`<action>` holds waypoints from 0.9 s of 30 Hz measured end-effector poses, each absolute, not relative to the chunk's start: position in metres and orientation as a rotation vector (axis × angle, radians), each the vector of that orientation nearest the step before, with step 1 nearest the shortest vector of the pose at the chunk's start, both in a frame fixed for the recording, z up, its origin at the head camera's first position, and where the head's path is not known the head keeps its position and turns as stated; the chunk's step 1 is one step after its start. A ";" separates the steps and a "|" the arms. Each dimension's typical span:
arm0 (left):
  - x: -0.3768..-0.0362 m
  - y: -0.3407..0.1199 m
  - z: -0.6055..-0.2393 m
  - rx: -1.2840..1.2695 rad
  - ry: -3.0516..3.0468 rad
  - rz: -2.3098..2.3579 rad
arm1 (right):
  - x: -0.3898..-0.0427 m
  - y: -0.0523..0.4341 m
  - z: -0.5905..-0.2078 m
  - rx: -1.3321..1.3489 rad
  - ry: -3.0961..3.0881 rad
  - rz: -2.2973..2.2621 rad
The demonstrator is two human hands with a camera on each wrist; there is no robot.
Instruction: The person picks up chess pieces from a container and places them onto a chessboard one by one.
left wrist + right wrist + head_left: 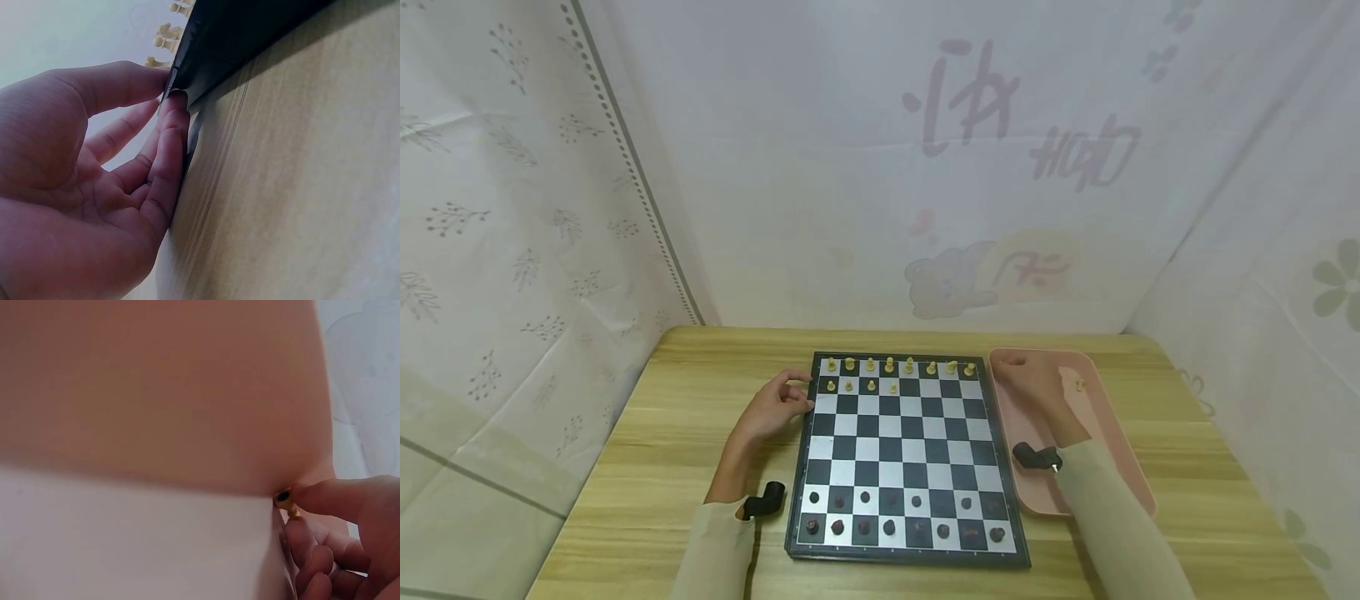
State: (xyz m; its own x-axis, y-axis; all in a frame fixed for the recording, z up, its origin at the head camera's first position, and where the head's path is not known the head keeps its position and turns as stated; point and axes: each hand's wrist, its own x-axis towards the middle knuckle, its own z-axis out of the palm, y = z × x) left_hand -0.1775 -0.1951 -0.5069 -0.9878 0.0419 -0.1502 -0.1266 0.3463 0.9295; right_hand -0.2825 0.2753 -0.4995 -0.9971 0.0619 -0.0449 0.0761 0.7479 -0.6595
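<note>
A black-and-white chessboard [880,426] lies on the table, yellow chess pieces [889,365] along its far rows and dark chess pieces [889,527] along its near rows. At the board's far left edge is my left hand [775,406]. The left wrist view shows its thumb [128,84] and fingertips pinching the board's dark edge [209,53]. Over the far end of a pink tray [1123,446], my right hand [1033,383] pinches a small yellow chess piece [284,497] between thumb and finger. A dark round base shows on that piece.
Small yellow pieces [1080,384] lie in the tray, right of my right hand. The tray stands close along the board's right side. Pale printed curtains [880,208] surround the wooden table [685,417] at the back and sides.
</note>
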 end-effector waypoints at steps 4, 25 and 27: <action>-0.178 -0.195 -0.507 -0.073 2.459 1.708 | -0.283 0.274 -0.498 0.125 2.903 -1.102; -0.174 -0.193 -0.503 -0.089 2.458 1.714 | -0.287 0.278 -0.493 -0.033 2.873 -1.223; -0.174 -0.193 -0.504 -0.095 2.458 1.711 | -0.286 0.279 -0.492 -0.043 2.877 -1.249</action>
State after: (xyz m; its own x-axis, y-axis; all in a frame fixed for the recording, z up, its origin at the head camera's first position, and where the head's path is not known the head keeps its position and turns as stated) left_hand -0.1744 -0.1934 -0.5037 -0.9875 0.0311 -0.1544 -0.1340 0.3491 0.9274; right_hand -0.2861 0.2787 -0.4916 -0.9996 -0.0273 0.0065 -0.0234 0.6828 -0.7303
